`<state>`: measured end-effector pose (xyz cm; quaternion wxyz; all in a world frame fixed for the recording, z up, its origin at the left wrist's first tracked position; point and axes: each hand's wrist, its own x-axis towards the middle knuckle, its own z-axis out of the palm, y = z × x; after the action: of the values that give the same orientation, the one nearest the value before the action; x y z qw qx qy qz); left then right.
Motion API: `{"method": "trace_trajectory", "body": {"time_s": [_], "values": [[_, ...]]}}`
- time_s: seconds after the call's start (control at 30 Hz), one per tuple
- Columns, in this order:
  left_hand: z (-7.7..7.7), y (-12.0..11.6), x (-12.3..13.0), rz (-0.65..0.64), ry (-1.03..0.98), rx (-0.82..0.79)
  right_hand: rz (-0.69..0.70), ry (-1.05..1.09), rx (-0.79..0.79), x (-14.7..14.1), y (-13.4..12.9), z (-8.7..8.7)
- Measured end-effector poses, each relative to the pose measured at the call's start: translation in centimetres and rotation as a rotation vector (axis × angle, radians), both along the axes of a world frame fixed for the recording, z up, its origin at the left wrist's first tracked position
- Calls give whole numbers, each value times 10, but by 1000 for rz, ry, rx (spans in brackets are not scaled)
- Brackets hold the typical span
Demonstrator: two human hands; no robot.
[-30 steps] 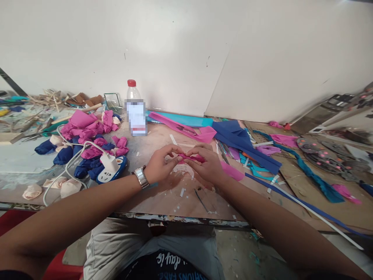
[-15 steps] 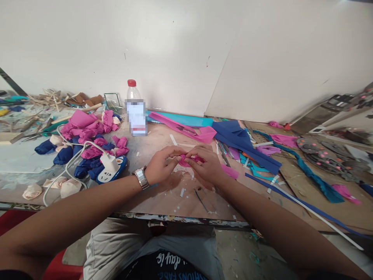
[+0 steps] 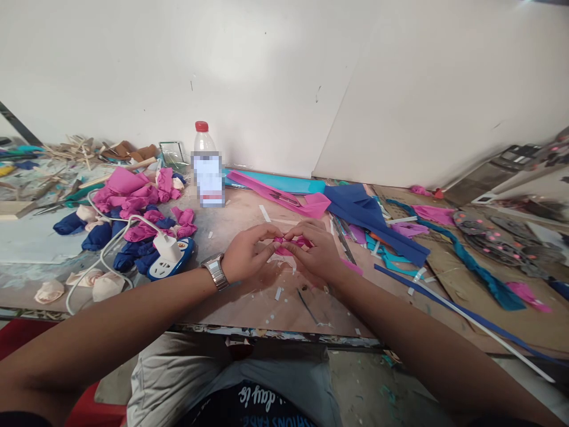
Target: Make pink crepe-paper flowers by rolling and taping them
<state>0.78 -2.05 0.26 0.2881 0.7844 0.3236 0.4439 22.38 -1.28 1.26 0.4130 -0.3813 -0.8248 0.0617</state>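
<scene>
A small piece of bright pink crepe paper (image 3: pixel 281 245) is pinched between both hands above the middle of the table. My left hand (image 3: pixel 252 252), with a metal watch on the wrist, grips its left side with thumb and fingers. From the other side my right hand (image 3: pixel 312 246) closes its thumb and fingers on the same paper. The fingertips of the two hands almost touch, and parts of the paper are hidden behind them. A pink tail of paper (image 3: pixel 352 266) shows to the right of my right hand.
Pink, blue and cream paper rosettes (image 3: pixel 128 193) lie left, beside a power socket (image 3: pixel 166 267) with a white cable. A bottle (image 3: pixel 204 142) stands behind a phone (image 3: pixel 208 181). Blue paper (image 3: pixel 364 210) and a long white stick (image 3: pixel 480 326) lie on the right.
Both hands stay in nearly the same place, with the fingertips slightly shifted on the pink paper. Less of the pink tail shows to the right of my right hand.
</scene>
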Motion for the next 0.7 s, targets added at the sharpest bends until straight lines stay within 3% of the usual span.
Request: {"method": "trace_trajectory", "body": {"time_s": [0.37,0.7], "values": [[1,3,1,0,-18,99,-10,3,-28,0,0,-1],[0,1,2,22,-29,45,-8,-8,-26,0,0,-2]]}}
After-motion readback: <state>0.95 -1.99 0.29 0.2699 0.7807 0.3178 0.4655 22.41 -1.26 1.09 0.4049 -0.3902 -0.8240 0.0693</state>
